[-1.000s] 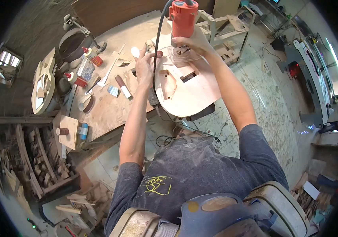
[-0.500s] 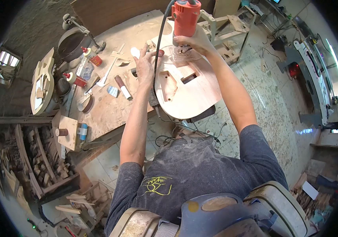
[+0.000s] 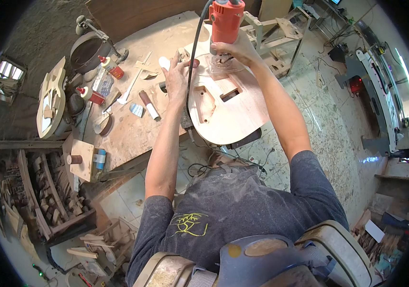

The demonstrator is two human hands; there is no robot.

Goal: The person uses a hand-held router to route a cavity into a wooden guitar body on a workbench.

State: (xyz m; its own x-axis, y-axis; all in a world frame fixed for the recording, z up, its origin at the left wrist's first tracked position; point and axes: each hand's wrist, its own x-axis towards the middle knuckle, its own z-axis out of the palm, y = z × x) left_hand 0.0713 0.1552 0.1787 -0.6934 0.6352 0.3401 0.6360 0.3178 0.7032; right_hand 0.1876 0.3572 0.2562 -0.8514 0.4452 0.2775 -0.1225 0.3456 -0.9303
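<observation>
A red trim router (image 3: 225, 24) with a clear base stands upright on the upper part of a pale wooden guitar body (image 3: 233, 122). My right hand (image 3: 239, 50) is wrapped round the router's lower housing. The body has routed cavities, one of them cut right through. At its left edge my left hand (image 3: 177, 79) has its fingers stretched apart, close to a small reddish-brown knob (image 3: 194, 63). Whether the fingertips touch that knob is unclear. The router's black cable (image 3: 192, 62) hangs down past my left hand.
Glue bottles (image 3: 112, 67) with red caps, a brown sanding stick (image 3: 149, 105) and scraps lie on the dusty workbench (image 3: 128, 136). A desk lamp (image 3: 101, 36) stands at the back left. Another guitar body (image 3: 51, 103) rests at the far left. A wooden frame (image 3: 281, 36) stands behind the work.
The router and my right hand have shifted very slightly to the right. My left hand stays at the guitar body's left edge.
</observation>
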